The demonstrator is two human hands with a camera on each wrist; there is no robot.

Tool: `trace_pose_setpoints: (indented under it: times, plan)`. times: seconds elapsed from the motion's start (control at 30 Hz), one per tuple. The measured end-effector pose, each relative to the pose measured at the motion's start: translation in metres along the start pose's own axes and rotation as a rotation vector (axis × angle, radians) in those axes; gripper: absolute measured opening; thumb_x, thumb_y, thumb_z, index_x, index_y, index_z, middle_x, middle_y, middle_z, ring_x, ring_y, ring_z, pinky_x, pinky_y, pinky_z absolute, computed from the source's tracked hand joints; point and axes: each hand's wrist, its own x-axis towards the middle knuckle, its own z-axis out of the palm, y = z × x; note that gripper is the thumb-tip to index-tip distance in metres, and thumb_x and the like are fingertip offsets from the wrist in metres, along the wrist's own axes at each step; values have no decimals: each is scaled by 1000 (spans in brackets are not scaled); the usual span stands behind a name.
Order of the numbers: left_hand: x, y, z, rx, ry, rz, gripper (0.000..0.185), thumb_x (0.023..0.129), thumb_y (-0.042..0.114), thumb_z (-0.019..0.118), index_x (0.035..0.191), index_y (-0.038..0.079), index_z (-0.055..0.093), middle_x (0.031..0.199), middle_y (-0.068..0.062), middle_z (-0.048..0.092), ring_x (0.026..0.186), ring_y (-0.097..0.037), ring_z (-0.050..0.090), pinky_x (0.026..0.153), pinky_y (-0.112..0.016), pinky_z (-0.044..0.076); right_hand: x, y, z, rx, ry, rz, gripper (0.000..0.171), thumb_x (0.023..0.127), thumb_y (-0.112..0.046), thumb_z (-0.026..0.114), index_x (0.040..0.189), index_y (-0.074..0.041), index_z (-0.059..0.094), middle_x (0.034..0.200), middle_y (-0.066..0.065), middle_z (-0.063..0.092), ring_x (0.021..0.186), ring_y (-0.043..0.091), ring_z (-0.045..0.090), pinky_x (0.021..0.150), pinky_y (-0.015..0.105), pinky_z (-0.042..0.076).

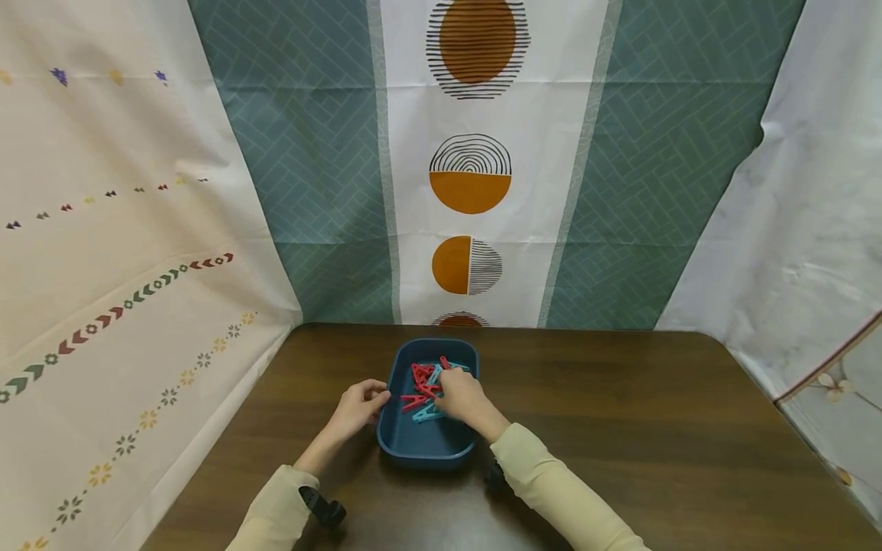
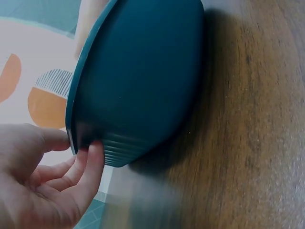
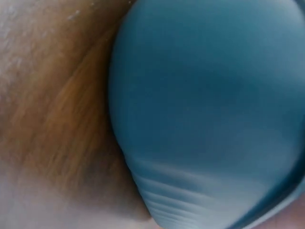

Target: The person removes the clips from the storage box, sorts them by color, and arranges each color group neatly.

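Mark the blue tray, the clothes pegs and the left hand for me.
blue tray [image 1: 422,448]: head view, bare floor near its front wall.
clothes pegs [image 1: 419,375]: head view, a red peg in the pile.
left hand [image 1: 358,408]: head view, back of the hand at the tray's left rim.

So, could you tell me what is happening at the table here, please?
A person sits at a dark wooden table with a dark blue tray in front of them. The left hand holds the tray's left rim, thumb and fingers on its edge. The right hand reaches into the tray, among a pile of red and light blue clothes pegs; whether it grips one is unclear.
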Motion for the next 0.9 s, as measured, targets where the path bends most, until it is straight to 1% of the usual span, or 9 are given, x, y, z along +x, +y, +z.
trace_pose_setpoints:
  times: [0.07, 0.13, 0.23, 0.3, 0.43, 0.6, 0.77, 0.9]
  plan:
    - [0, 1, 0, -4, 0, -5, 31, 95, 10, 60, 119, -8, 58, 87, -20, 65, 68, -16, 63, 60, -36, 58, -2, 1, -3, 32, 18, -17, 30, 84, -22, 75, 66, -12, 52, 57, -1, 40, 49, 11, 35, 44, 24, 29]
    - [-1, 2, 0, 2, 1, -12, 31, 95, 11, 60, 120, -8, 58, 87, -20, 65, 67, -15, 62, 59, -34, 58, -3, 3, -7, 59, 44, -39, 26, 84, -21, 74, 70, -10, 56, 59, 0, 44, 50, 11, 36, 45, 24, 30]
    - [-2, 3, 1, 16, -1, -17, 31, 95, 11, 59, 120, -8, 58, 87, -20, 65, 65, -14, 62, 56, -31, 57, -6, 4, -12, 103, 77, -66, 19, 83, -20, 75, 81, -4, 64, 65, 3, 49, 54, 12, 39, 47, 23, 31]
    - [-3, 5, 1, 23, 5, -22, 31, 95, 11, 59, 120, -8, 58, 87, -20, 66, 64, -15, 62, 55, -30, 56, -7, 6, -15, 134, 95, -70, 21, 83, -19, 75, 92, -1, 67, 71, 4, 53, 58, 13, 42, 48, 22, 34]
    - [-2, 8, 2, 28, 22, -29, 29, 95, 9, 59, 119, -8, 59, 87, -21, 66, 61, -14, 61, 54, -29, 55, -8, 11, -20, 175, 142, -71, 26, 85, -19, 73, 101, 1, 67, 75, 7, 56, 60, 13, 43, 49, 21, 33]
    - [-2, 9, 3, 23, 23, -34, 30, 95, 8, 59, 119, -9, 58, 89, -23, 65, 62, -16, 62, 54, -29, 55, -11, 17, -29, 225, 233, -53, 28, 85, -20, 72, 102, 1, 66, 82, 13, 61, 62, 13, 47, 49, 19, 38]
    - [-2, 7, 3, 11, 19, -45, 30, 95, 9, 58, 120, -8, 58, 88, -22, 64, 65, -20, 63, 54, -28, 54, -15, 24, -35, 288, 284, -14, 29, 85, -20, 73, 102, 1, 64, 89, 18, 62, 62, 13, 48, 50, 20, 41]
    - [-2, 6, 4, -4, 19, -58, 30, 95, 8, 58, 120, -9, 57, 88, -22, 64, 64, -21, 62, 53, -27, 54, -17, 31, -37, 281, 337, -13, 27, 84, -20, 73, 98, 1, 64, 86, 17, 62, 61, 14, 48, 51, 21, 41]
